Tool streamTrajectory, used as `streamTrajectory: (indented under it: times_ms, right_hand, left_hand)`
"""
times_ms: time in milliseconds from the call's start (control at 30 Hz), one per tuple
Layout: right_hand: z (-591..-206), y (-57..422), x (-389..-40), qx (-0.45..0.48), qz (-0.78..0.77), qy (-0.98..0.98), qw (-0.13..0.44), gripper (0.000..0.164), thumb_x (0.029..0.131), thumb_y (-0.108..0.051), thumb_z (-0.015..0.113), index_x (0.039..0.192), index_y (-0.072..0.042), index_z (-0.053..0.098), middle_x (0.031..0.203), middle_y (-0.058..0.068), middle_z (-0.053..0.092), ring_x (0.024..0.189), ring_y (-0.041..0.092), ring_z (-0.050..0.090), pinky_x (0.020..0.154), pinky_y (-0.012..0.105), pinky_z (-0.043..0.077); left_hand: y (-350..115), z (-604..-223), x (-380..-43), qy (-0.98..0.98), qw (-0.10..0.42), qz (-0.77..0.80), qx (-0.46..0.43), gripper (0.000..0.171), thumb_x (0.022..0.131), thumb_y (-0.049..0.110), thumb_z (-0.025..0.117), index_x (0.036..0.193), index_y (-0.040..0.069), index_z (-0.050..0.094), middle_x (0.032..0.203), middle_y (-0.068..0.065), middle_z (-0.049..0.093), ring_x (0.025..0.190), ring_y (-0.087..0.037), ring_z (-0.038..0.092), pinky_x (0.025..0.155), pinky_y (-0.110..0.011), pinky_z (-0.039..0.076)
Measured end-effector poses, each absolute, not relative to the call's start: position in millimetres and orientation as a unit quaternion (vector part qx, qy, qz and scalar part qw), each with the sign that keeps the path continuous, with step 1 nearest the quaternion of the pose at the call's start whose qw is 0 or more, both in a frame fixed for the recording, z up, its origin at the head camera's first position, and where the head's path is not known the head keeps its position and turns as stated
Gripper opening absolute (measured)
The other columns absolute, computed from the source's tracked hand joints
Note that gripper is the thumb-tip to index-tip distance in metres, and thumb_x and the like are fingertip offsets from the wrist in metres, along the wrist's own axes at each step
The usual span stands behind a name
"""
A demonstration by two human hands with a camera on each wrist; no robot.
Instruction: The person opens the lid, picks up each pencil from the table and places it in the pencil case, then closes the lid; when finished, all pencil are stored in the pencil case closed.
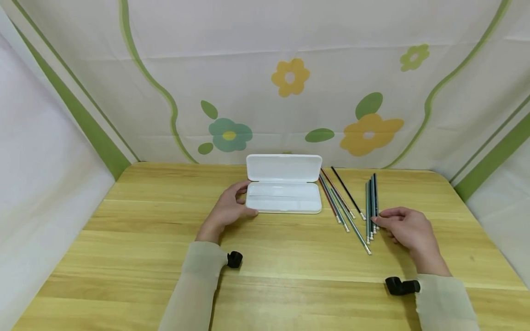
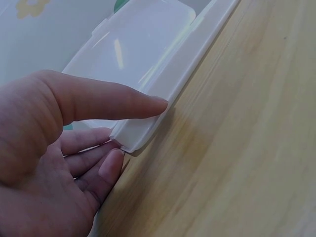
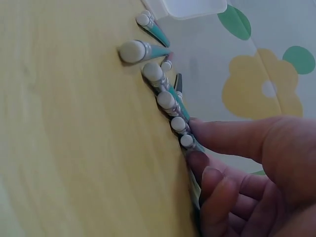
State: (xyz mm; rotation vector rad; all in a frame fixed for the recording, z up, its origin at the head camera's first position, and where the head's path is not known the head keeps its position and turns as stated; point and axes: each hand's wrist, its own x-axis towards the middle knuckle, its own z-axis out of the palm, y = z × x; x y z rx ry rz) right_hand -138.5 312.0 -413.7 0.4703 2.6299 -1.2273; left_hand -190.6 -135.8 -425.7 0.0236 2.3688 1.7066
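A white pencil case (image 1: 284,204) stands with its lid (image 1: 284,168) raised at the table's back. My left hand (image 1: 225,209) holds its left end. In the left wrist view the thumb lies along the front edge of the case (image 2: 136,134), with the other fingers at the end wall. On the right, my right hand (image 1: 407,227) pinches at a row of dark and green pencils (image 1: 375,193) near their eraser ends. The right wrist view shows their white erasers (image 3: 168,100) lined up close over the table, thumb and fingertips at the row's near end.
Between the case and the row lie several loose pencils, among them a black pencil (image 1: 348,193) and a green pencil (image 1: 350,221). The wooden table (image 1: 290,294) ends at a flower-patterned curtain (image 1: 256,92). Black devices (image 1: 234,259) sit at both wrists.
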Motion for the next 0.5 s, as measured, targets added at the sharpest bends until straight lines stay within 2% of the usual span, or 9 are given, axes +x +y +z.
streamTrajectory:
  times_ms: [500]
  right_hand:
    - [-410.6, 317.8, -140.7, 0.157, -0.392, 0.896, 0.135, 0.055, 0.099, -0.051, 0.074, 0.121, -0.001, 0.072, 0.083, -0.003, 0.069, 0.074, 0.013, 0.061, 0.063, 0.030, 0.053]
  left_hand:
    - [-135.1, -424.8, -189.5, 0.808, 0.111, 0.579, 0.006, 0.094, 0.079, -0.003, 0.087, 0.162, 0.015, 0.047, 0.158, -0.013, 0.053, 0.127, -0.036, 0.061, 0.110, -0.048, 0.052]
